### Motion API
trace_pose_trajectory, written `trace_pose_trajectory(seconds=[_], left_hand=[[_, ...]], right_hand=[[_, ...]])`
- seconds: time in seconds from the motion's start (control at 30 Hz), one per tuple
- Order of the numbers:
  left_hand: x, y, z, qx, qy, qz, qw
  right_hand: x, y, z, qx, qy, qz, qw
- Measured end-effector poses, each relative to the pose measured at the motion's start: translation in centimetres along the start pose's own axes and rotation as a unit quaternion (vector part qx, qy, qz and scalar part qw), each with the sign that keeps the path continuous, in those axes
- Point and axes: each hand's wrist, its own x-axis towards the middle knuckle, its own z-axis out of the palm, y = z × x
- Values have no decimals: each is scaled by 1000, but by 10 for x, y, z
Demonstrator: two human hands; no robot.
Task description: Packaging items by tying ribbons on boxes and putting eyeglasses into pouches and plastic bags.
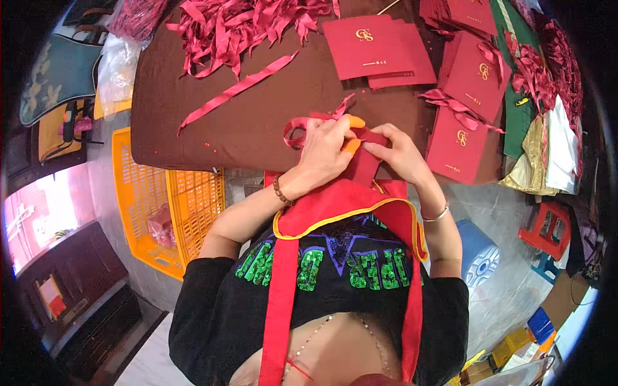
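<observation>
My left hand (325,149), with orange finger cots on its thumb and a finger, is closed at the table's near edge. A pink-red ribbon (295,131) loops out from it. Close beside it, my right hand (400,156) pinches the top edge of a dark red flat paper bag (362,168), which rests against my red apron (341,207). The fingers hide where ribbon and bag meet. Ahead, a single cut ribbon (238,88) lies slantwise on the brown tablecloth (270,106).
A heap of ribbons (238,26) lies at the far left. Red bags with gold emblems are stacked at the far middle (370,48) and right (458,145), some with ribbons on top. An orange crate (122,193) stands left below the table, a blue stool (479,260) to the right.
</observation>
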Motion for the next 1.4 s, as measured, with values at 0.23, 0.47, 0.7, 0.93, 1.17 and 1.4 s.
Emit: trace_pose_trajectory(seconds=[0.23, 0.47, 0.7, 0.93, 1.17, 1.4], left_hand=[[0, 1, 8, 21, 9, -17, 1000], [1, 6, 13, 89, -16, 16, 996], [18, -5, -2, -35, -140, -52, 988], [18, -3, -3, -49, -133, -47, 989], [16, -4, -2, -45, -123, -57, 990], [15, -4, -1, -69, -113, -65, 989]], right_hand=[[-3, -8, -1, -115, 18, -42, 992], [-3, -4, 0, -167, 37, -80, 982], [-6, -11, 2, -194, 41, -91, 976], [-7, -11, 2, -191, 38, -87, 977], [-6, -9, 3, -178, 35, -97, 979], [-6, -8, 2, -181, 35, -109, 977]])
